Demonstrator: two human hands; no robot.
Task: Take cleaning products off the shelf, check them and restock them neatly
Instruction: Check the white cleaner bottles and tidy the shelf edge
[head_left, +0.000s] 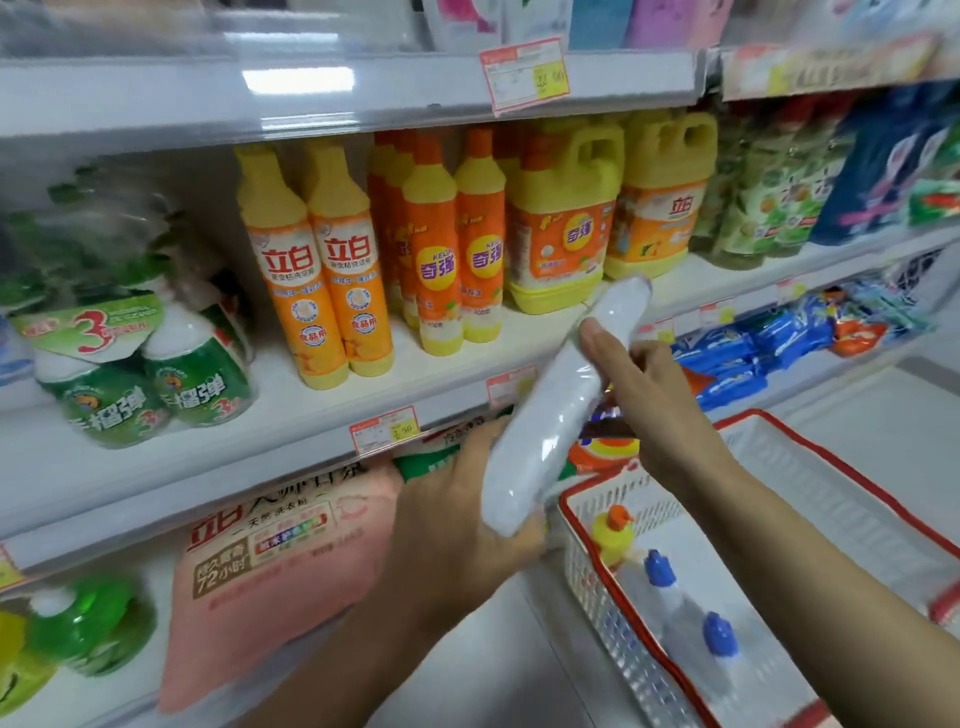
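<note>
A white bottle (561, 405) lies tilted between both hands, its upper end pointing toward the shelf (291, 415). The left hand (467, 499) grips the wider lower end, fingers curled round it. The right hand (644, 384) holds the middle, thumb against the near side. Below the right hand is a red-rimmed basket (649, 493) holding blue-capped bottles (660, 569) and a yellow bottle (615, 535).

White bottle (561, 405), tilted, held at two points
Glossy plain white body; lower end in the left hand (467, 499) grip, midsection in the right hand (649, 384) grip, upper end projecting above it.
</note>
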